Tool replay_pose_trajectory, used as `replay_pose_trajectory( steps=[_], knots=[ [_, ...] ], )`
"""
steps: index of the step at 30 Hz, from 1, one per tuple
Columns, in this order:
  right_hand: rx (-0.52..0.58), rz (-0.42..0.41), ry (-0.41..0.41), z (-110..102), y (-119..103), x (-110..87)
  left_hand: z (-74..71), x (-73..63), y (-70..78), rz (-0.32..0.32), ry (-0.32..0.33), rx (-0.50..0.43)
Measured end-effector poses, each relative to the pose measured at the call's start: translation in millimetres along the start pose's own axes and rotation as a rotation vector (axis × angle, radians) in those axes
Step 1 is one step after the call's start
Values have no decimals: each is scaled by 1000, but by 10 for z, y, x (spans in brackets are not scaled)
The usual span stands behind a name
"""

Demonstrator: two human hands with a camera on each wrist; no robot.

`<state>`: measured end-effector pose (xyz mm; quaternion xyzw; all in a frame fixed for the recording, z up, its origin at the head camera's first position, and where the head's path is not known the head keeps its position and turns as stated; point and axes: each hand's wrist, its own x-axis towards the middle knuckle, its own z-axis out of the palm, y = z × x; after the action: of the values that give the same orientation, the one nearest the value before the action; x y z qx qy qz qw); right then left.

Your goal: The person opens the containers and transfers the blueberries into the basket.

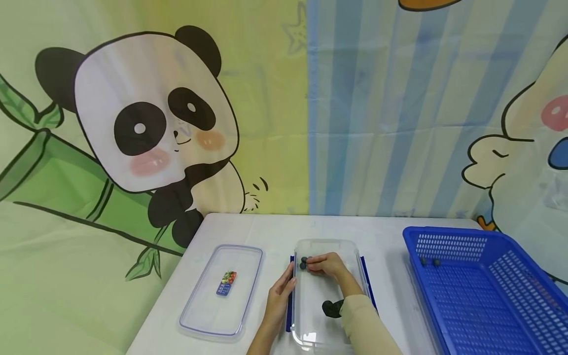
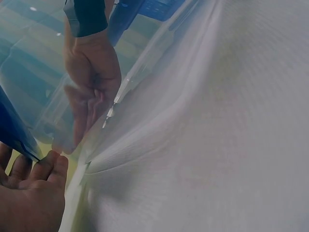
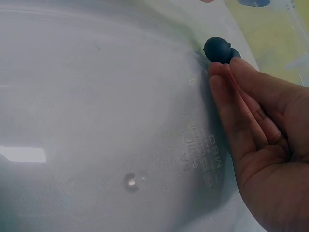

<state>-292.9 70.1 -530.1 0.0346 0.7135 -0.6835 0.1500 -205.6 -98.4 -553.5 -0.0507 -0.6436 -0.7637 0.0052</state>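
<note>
Dark balls (image 1: 303, 266) inside box (image 1: 312, 308), far left: likely light, slippery; pinch sides. Right hand (image 1: 327, 265) pinching one; left hand (image 1: 280, 292) relaxed alongside.

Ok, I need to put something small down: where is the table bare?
The white table is bare between the clear container and the blue basket, and behind the clear lid towards the curtain. It is crowded at the container's far left corner, where the right hand touches small dark balls, and along its left side, beside the left hand.
</note>
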Motion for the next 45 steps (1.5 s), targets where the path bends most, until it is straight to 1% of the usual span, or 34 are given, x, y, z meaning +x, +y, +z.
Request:
replay_pose_trajectory(
  steps=[7, 16, 22, 28, 41, 45],
  knots=[
    [4, -11, -18, 12, 22, 21, -4, -5, 16, 14, -13, -13],
    [-21, -26, -56, 28, 12, -1, -7, -11, 12, 1, -15, -24],
    [-6, 3, -59, 35, 32, 1, -3, -18, 4, 2, -12, -22],
    [15, 5, -87, 34, 44, -14, -12, -19, -18, 8, -17, -18],
    [-41, -18, -114, 44, -8, -19, -10, -10, 14, 6, -30, -35],
    [-67, -27, -150, 37, -10, -25, -13, 5, 5, 7, -38, -43]
  ],
)
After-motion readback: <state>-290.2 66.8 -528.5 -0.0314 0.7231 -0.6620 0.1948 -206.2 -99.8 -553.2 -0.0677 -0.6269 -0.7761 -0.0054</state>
